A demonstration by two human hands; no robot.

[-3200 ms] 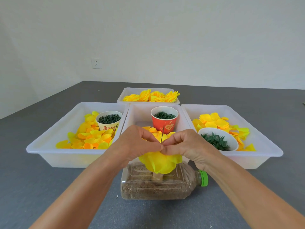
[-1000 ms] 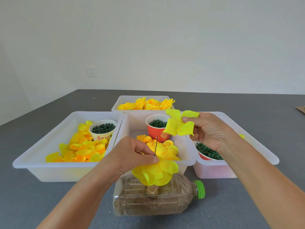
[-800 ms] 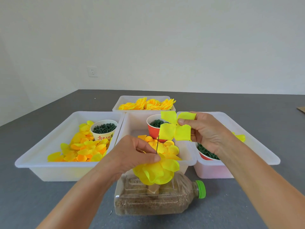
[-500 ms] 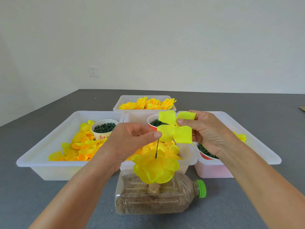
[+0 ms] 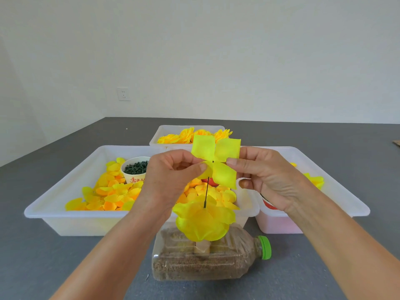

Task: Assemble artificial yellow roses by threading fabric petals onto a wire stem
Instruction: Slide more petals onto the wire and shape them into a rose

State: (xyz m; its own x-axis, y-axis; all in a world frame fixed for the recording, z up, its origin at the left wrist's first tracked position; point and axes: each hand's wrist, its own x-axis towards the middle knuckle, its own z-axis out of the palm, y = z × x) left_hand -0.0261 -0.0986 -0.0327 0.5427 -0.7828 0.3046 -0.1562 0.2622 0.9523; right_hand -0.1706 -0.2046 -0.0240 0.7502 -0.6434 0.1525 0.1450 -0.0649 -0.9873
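Note:
A thin dark wire stem [image 5: 206, 192] stands upright from a sand-filled plastic bottle [image 5: 207, 256] lying on its side. Several yellow fabric petals [image 5: 203, 221] sit bunched low on the wire. A four-lobed pale yellow petal piece [image 5: 216, 160] is at the wire's top, its centre hole on the tip. My left hand [image 5: 173, 176] pinches its left side and my right hand [image 5: 266, 176] pinches its right side.
Three white trays stand side by side behind the bottle: the left tray [image 5: 65, 200] holds loose petals and a white cup of green pieces [image 5: 136, 169]. A far tray [image 5: 164, 135] holds finished yellow roses [image 5: 194, 135]. The right tray [image 5: 346, 195] is partly hidden by my right hand.
My right hand brought a petal piece from the right tray to the wire's top. My left hand left the bunched petals, rose and took hold of the piece's left side.

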